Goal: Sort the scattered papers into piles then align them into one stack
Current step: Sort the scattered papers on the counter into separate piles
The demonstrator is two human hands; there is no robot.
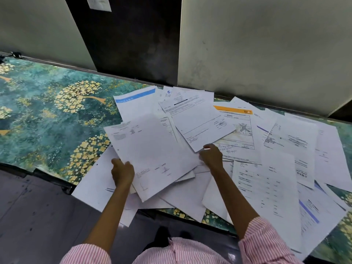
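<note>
Several white printed papers (270,183) lie scattered and overlapping on the right half of a table. My left hand (122,172) grips the lower left edge of a large, mostly blank sheet (152,155) that is tilted and lifted a little over the pile. My right hand (211,156) pinches the near corner of a signed and stamped sheet (198,121) further back. An invoice with an orange header (235,119) lies under that sheet. A paper with a blue band (133,103) sits at the back left of the heap.
The table carries a green cloth with yellow flowers (57,111), bare on its left half. Grey wall panels (266,44) and a dark gap rise right behind it. Some papers overhang the near table edge (106,195) above a grey floor.
</note>
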